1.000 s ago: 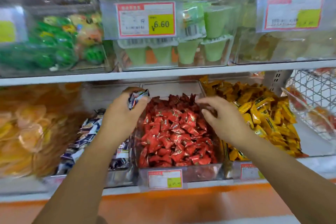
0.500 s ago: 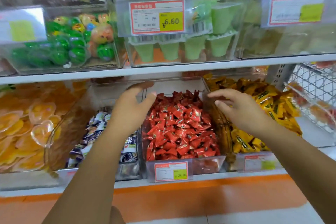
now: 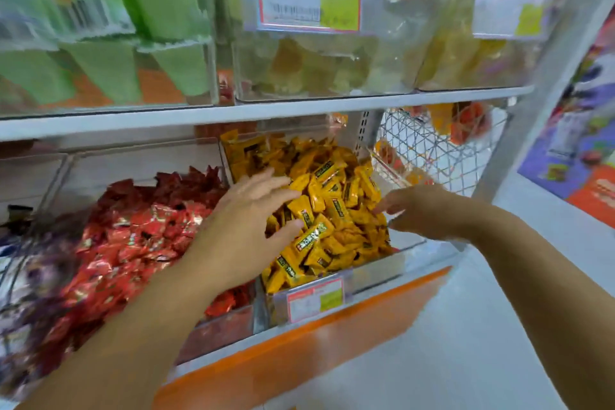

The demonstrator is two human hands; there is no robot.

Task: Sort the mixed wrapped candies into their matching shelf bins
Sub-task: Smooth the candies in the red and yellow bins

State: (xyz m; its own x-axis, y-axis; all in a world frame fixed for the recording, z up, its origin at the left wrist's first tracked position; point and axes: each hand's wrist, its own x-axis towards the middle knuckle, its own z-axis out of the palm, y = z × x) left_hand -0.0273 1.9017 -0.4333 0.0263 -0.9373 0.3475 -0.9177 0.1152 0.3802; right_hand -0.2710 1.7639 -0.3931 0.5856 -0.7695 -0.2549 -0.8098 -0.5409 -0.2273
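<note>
Yellow wrapped candies point(image 3: 336, 206) fill a clear bin point(image 3: 376, 271) on the lower shelf. My left hand point(image 3: 246, 230) is spread over the left side of that pile, fingers straight and holding nothing. At the bin's right edge my right hand point(image 3: 422, 213) reaches in with fingers extended, fingertips at the candies. Red wrapped candies point(image 3: 133, 243) fill the bin to the left, partly behind my left forearm. Dark wrapped candies point(image 3: 20, 276) blur at the far left.
The upper shelf point(image 3: 266, 111) carries clear bins of green jelly cups point(image 3: 109, 53) and pale yellow sweets point(image 3: 316, 66). A wire basket point(image 3: 429, 150) stands right of the yellow bin. Price tags point(image 3: 316, 298) hang on the bin fronts. A grey upright post point(image 3: 545, 76) is at the right.
The view has swung right. Both hands moved from the red candy bin to the yellow candy bin. The dark candy my left hand held a second ago is gone.
</note>
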